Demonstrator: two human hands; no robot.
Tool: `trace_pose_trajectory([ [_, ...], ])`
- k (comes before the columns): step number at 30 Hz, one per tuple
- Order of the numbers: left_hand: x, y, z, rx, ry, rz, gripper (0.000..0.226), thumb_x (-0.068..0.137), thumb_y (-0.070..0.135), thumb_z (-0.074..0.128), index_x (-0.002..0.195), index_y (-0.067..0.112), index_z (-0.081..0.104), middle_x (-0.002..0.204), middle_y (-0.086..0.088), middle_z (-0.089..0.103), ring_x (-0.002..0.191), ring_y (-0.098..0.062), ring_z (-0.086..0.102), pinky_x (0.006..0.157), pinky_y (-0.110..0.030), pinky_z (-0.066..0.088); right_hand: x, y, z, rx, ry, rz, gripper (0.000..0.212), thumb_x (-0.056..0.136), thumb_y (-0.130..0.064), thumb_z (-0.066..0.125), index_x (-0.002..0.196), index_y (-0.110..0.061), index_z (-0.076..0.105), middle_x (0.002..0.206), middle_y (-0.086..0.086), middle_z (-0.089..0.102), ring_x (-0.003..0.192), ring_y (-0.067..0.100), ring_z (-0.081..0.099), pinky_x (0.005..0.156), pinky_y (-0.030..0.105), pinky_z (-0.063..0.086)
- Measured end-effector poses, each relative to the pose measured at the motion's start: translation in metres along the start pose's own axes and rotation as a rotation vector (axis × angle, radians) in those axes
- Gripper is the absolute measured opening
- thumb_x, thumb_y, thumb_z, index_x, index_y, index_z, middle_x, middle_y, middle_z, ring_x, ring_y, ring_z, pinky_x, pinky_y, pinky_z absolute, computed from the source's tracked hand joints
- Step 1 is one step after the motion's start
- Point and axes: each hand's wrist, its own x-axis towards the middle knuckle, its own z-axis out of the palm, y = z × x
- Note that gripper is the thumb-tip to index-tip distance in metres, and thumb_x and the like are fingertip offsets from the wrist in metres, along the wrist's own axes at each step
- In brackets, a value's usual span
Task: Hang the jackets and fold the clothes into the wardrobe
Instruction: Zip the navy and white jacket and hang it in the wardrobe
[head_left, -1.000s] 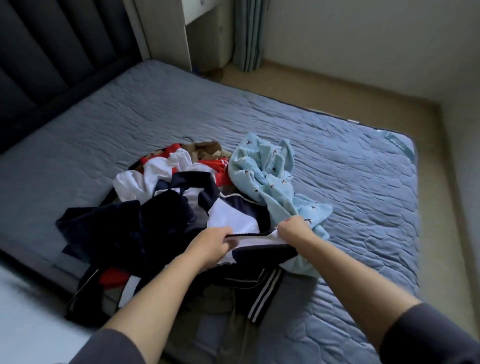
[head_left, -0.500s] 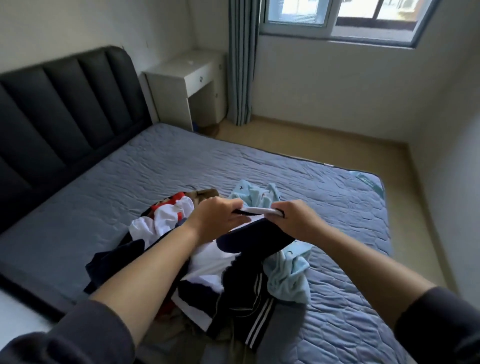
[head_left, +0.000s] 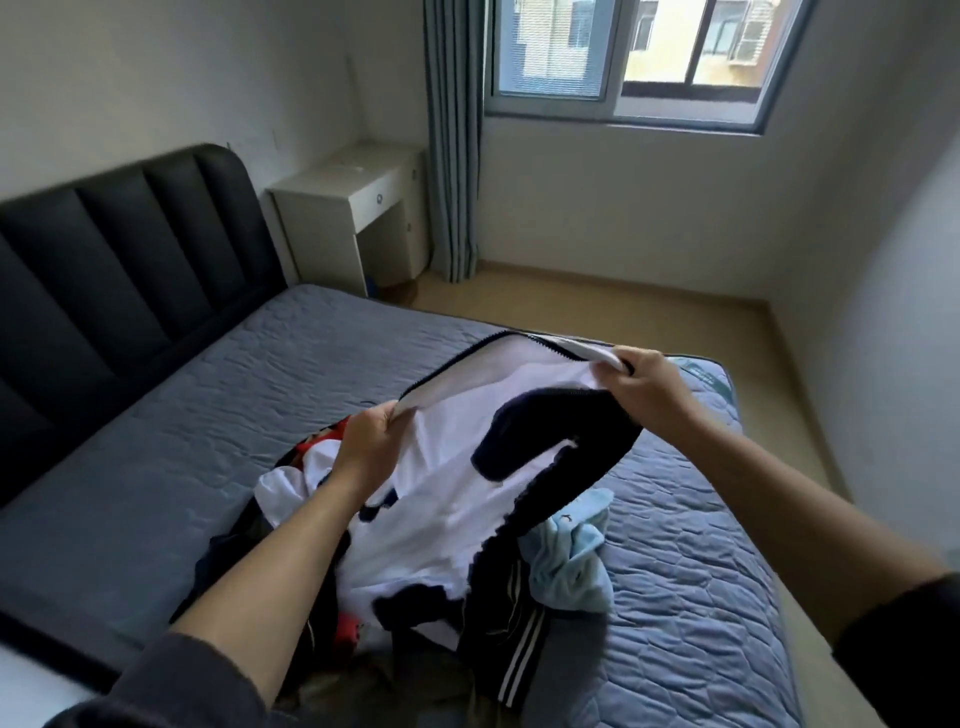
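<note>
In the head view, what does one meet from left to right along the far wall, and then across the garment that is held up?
Far wall: dark headboard → white desk → curtain → window. Garment: left hand → white and navy jacket → right hand.

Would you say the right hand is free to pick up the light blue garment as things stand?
Probably not yet: the right hand grips the white and navy jacket aloft, and the jacket hangs partly over the light blue garment below.

Dark grey sleeves (head_left: 171, 686) are pushed up, leaving the forearms (head_left: 270, 587) bare.
</note>
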Motion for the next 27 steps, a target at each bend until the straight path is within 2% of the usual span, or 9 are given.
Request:
trace_pose_trajectory([
  [3,0.006,0.025,-0.006,0.039,-0.039,0.131,0.033,0.094,0.029,0.054,0.062,0.024,0.046,0.048,0.011,0.042,0.047,-0.003,0.040,0.049,-0.027,0.029,-0.006,0.003,0.020,-0.135,-0.201,0.086,0.029,0.084,-0.016,0.062,0.060,-0.014,0.047,0.052,-0.001,0.042,0.051,0.017,0.041,0.041,0.018,0.027],
  [6,0.013,0.049,-0.014,0.037,-0.079,0.266,0.020,0.092,0.016,0.057,0.072,0.020,0.059,0.055,0.012,0.051,0.053,-0.005,0.049,0.051,-0.015,0.033,-0.012,-0.004,0.047,-0.218,-0.366,0.068,0.011,0.080,-0.014,0.064,0.079,-0.016,0.054,0.076,0.002,0.054,0.074,0.020,0.050,0.060,0.028,0.038],
  [8,0.016,0.065,-0.018,0.060,-0.120,0.358,0.018,0.091,0.014,0.058,0.073,0.016,0.058,0.058,0.008,0.054,0.057,-0.011,0.052,0.055,-0.022,0.037,-0.015,-0.012,0.059,-0.052,-0.461,0.023,0.048,0.078,-0.017,0.071,0.121,-0.017,0.051,0.100,-0.003,0.055,0.093,0.017,0.054,0.080,0.028,0.043],
  [10,0.018,0.080,-0.020,0.095,-0.165,0.424,0.020,0.088,0.010,0.059,0.069,0.009,0.055,0.058,0.000,0.054,0.058,-0.015,0.051,0.057,-0.030,0.039,-0.012,-0.023,0.070,-0.005,-0.475,-0.082,0.071,0.075,-0.025,0.077,0.136,-0.024,0.040,0.111,-0.010,0.051,0.101,0.009,0.051,0.085,0.026,0.041],
  [13,0.021,0.094,-0.023,0.092,-0.138,0.466,0.017,0.084,0.007,0.060,0.068,0.002,0.057,0.058,-0.007,0.056,0.057,-0.017,0.050,0.057,-0.034,0.040,-0.009,-0.046,0.084,0.069,-0.349,-0.116,0.011,0.082,-0.026,0.070,0.086,-0.031,0.061,0.078,-0.015,0.057,0.073,0.006,0.050,0.066,0.026,0.037],
  [15,0.025,0.091,-0.029,0.075,-0.092,0.463,0.015,0.082,0.009,0.065,0.068,0.005,0.061,0.057,-0.001,0.056,0.057,-0.016,0.050,0.057,-0.031,0.039,-0.005,-0.052,0.087,0.233,-0.257,-0.046,0.029,0.087,-0.012,0.060,0.061,-0.024,0.055,0.063,-0.009,0.051,0.064,0.010,0.046,0.057,0.027,0.033],
  [18,0.026,0.071,-0.033,0.209,-0.171,0.437,0.018,0.080,0.020,0.074,0.071,0.010,0.062,0.062,0.003,0.057,0.059,-0.013,0.053,0.054,-0.028,0.034,0.002,-0.053,0.073,0.413,-0.124,-0.010,0.034,0.081,0.010,0.044,0.062,-0.015,0.058,0.061,0.000,0.051,0.059,0.011,0.043,0.055,0.028,0.030],
  [22,0.019,0.026,-0.027,0.377,-0.194,0.224,0.021,0.083,0.022,0.067,0.067,0.012,0.057,0.069,-0.008,0.062,0.073,-0.029,0.060,0.057,-0.029,0.027,0.016,-0.053,0.037,0.620,0.089,0.029,0.042,0.076,0.016,0.036,0.057,-0.017,0.054,0.046,-0.014,0.046,0.045,-0.002,0.036,0.044,0.020,0.028],
  [27,0.017,0.004,-0.042,0.097,-0.011,-0.003,0.013,0.088,0.017,0.063,0.078,0.011,0.068,0.072,-0.007,0.066,0.078,-0.027,0.064,0.061,-0.029,0.037,0.017,-0.013,0.002,0.495,0.233,0.082,0.033,0.075,0.014,0.037,0.064,-0.011,0.055,0.056,0.000,0.046,0.053,0.011,0.040,0.051,0.027,0.031],
])
